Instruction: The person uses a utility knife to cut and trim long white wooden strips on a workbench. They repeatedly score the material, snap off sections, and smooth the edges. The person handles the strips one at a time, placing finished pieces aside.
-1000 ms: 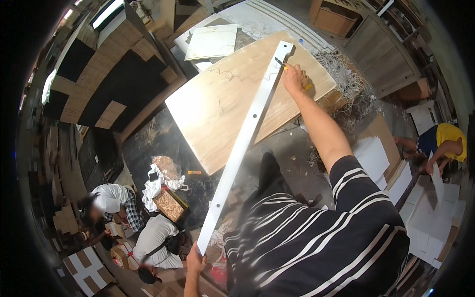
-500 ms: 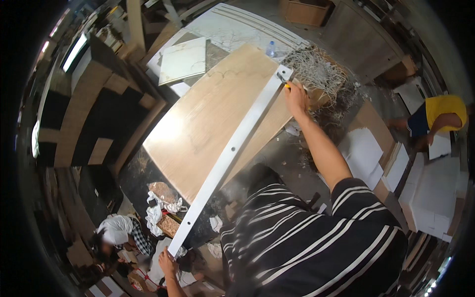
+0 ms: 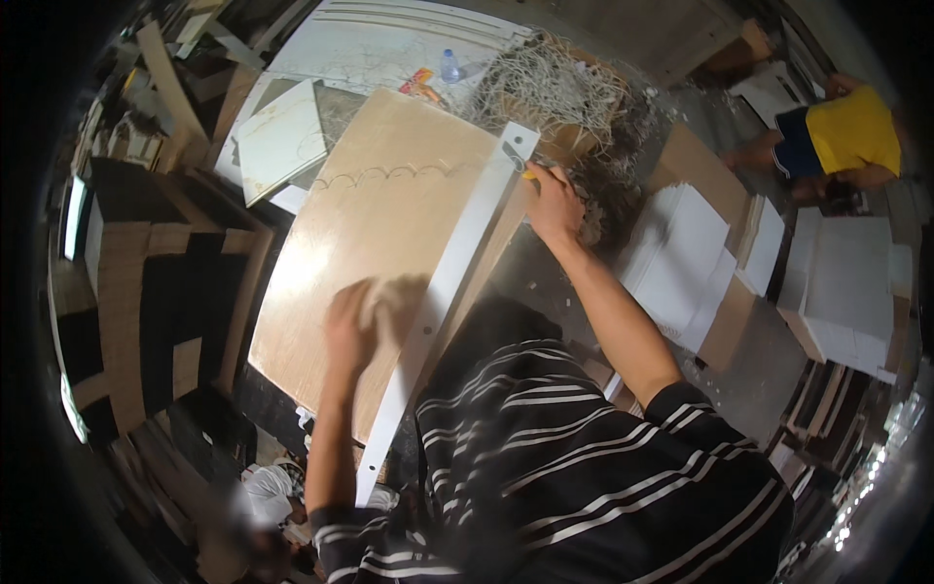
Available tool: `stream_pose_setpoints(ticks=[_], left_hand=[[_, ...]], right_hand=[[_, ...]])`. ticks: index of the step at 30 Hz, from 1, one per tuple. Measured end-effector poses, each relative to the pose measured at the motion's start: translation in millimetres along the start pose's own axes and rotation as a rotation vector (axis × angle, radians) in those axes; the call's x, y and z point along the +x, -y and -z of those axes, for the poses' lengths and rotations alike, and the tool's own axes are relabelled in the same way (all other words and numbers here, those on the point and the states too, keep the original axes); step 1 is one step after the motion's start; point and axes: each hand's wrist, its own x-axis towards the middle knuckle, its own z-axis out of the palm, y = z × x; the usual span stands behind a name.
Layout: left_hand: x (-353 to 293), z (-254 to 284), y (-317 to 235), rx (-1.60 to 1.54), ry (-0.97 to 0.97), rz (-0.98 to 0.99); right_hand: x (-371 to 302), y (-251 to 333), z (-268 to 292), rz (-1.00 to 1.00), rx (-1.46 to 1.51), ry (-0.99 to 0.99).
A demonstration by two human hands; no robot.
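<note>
A pale wood-grain board (image 3: 389, 224) lies in front of me, with a scalloped line of thin strands across its far part. Along the board's right side runs a long white straight strip (image 3: 465, 253) with several round holes. My right hand (image 3: 556, 209) is closed around a utility knife (image 3: 528, 175) with a yellow handle, its blade resting at the strip's far end. Over the board's near half hovers my left hand (image 3: 352, 321), off the strip; motion smears its fingers and a shadow falls beside it.
Tangled pale strands (image 3: 559, 92) heap beyond the board, near a plastic bottle (image 3: 449, 68) and a red-yellow packet (image 3: 420, 86). A white panel (image 3: 282, 141) lies far left. White sheets (image 3: 671, 243) are stacked right. Two people work nearby, one in a yellow shirt (image 3: 856, 131).
My left hand has let go of the strip's near end and moved up over the board. The right hand stays with the knife at the far end. The view has shifted.
</note>
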Motion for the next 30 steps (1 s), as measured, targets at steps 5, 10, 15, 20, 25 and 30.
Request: stream_pose_setpoints(ticks=[5,10,15,20,25,30], left_hand=[[116.3,-111.6,-77.0,0.194,0.136,-0.343],[169.5,-169.0,-99.0,0.098,0.032,-0.263],[181.9,-176.9,-98.1,-0.007,-0.063,-0.308],[189.4,-174.7,-98.3,0.017,-0.069,-0.355],[188.9,-172.7,-100.0,0.049,-0.022,-0.329],[187.6,-172.7,-99.3,0.109,0.082,-0.27]], right_hand=[[-4.9,15.1,2.2,-0.139,0.008,0.011],[-19.9,28.0,-0.1,-0.108,0.025,-0.06],[-28.9,29.9,-3.6,-0.174,0.013,-0.005],[-20.1,33.4,-4.0,-0.189,0.054,-0.095],[-20.0,37.7,-4.3,-0.212,0.03,-0.083],[-22.1,35.3,-9.0,-0.214,0.103,-0.111]])
